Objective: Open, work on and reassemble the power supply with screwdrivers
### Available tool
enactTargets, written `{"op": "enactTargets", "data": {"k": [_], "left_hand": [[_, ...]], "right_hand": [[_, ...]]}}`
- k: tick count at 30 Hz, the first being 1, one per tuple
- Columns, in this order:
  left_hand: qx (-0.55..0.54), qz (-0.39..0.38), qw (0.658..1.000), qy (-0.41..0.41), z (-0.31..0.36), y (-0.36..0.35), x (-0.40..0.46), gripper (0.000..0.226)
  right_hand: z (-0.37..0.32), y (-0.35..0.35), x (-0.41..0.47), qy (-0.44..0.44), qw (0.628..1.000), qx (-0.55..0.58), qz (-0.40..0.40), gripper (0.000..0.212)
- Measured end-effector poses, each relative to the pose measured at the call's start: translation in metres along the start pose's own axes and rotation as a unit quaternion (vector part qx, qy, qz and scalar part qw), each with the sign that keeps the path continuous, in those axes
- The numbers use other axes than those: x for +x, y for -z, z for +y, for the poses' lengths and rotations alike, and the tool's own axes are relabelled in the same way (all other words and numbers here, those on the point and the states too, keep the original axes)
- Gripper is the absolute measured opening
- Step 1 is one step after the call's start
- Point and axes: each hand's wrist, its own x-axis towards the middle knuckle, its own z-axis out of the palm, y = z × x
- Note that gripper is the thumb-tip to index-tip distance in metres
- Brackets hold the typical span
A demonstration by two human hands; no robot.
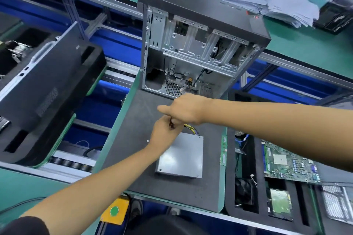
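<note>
The power supply (pixel 181 158), a flat grey metal box, lies on the dark mat (pixel 133 158) in front of me. Its bundle of yellow, black and purple cables (pixel 193 130) leaves the far end. My left hand (pixel 165 135) sits at that far left corner, fingers curled, pinching a dark piece at the end of the cables. Directly above and touching it is my right hand (pixel 185 108), curled in a fist over the cables with the thumb pointing left. What lies inside the fist is hidden. No screwdriver is visible.
An open computer case (pixel 191 47) stands upright at the mat's far edge. A foam tray on the right holds a motherboard (pixel 290 162), a fan and a drive. A memory stick (pixel 223 150) lies along the mat's right edge. A black case panel (pixel 47 89) lies left, paper stacks far right.
</note>
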Motion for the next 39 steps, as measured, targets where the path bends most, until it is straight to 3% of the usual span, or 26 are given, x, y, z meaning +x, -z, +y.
{"op": "enactTargets", "data": {"k": [2, 4, 7, 9, 11, 14, 16, 18, 21, 24, 29, 32, 34, 37, 39], "left_hand": [[-0.03, 0.082, 0.996, 0.025, 0.003, -0.021, -0.009, 0.02], [-0.116, 0.094, 0.988, 0.034, 0.013, -0.028, -0.005, 0.034], [-0.131, -0.016, 0.991, 0.007, 0.019, -0.005, 0.01, 0.017], [-0.077, -0.117, 0.99, 0.033, 0.015, 0.012, 0.017, 0.008], [0.024, -0.193, 0.979, 0.057, 0.006, 0.025, 0.023, 0.017], [0.048, -0.255, 0.965, 0.038, -0.017, 0.052, 0.026, 0.01], [0.11, -0.187, 0.976, -0.032, -0.045, 0.08, 0.021, 0.03], [0.197, -0.112, 0.972, -0.069, -0.075, 0.101, 0.014, 0.026], [0.267, -0.15, 0.952, -0.022, -0.096, 0.103, 0.004, 0.032], [0.307, -0.169, 0.936, -0.032, -0.099, 0.09, 0.002, 0.024], [0.292, -0.149, 0.944, -0.027, -0.107, 0.082, 0.002, 0.009], [0.313, -0.153, 0.937, -0.014, -0.099, 0.078, 0.006, 0.013], [0.314, -0.111, 0.943, 0.015, -0.088, 0.079, 0.013, 0.01], [0.18, -0.013, 0.983, -0.015, -0.066, 0.076, 0.027, 0.012], [0.1, -0.037, 0.994, -0.021, -0.046, 0.068, 0.036, 0.01]], "right_hand": [[-0.009, -0.003, 0.002, -0.058, 0.996, 0.064, -0.003, 0.029], [-0.015, -0.004, 0.002, -0.075, 0.994, 0.082, -0.009, 0.028], [-0.009, 0.003, 0.002, -0.049, 0.996, 0.076, -0.01, 0.031], [-0.004, 0.011, 0.005, 0.047, 0.999, -0.008, -0.009, 0.03], [-0.005, 0.014, 0.009, 0.105, 0.993, -0.046, -0.012, 0.021], [-0.011, 0.005, 0.01, 0.027, 0.997, 0.063, 0.021, 0.017], [-0.013, -0.003, 0.01, -0.066, 0.983, 0.17, 0.035, 0.017], [-0.015, -0.004, 0.011, -0.109, 0.975, 0.191, 0.034, 0.018], [-0.018, -0.002, 0.011, -0.113, 0.979, 0.169, 0.021, 0.02], [-0.017, 0.0, 0.006, -0.113, 0.981, 0.153, 0.033, 0.019], [-0.001, 0.006, -0.021, -0.158, 0.965, 0.185, 0.098, 0.018], [0.015, 0.004, -0.047, -0.2, 0.952, 0.204, 0.111, 0.022], [0.024, 0.0, -0.064, -0.224, 0.945, 0.215, 0.106, 0.025], [0.034, -0.009, -0.087, -0.252, 0.932, 0.236, 0.107, 0.023], [0.039, -0.014, -0.098, -0.265, 0.925, 0.25, 0.112, 0.021]]}}
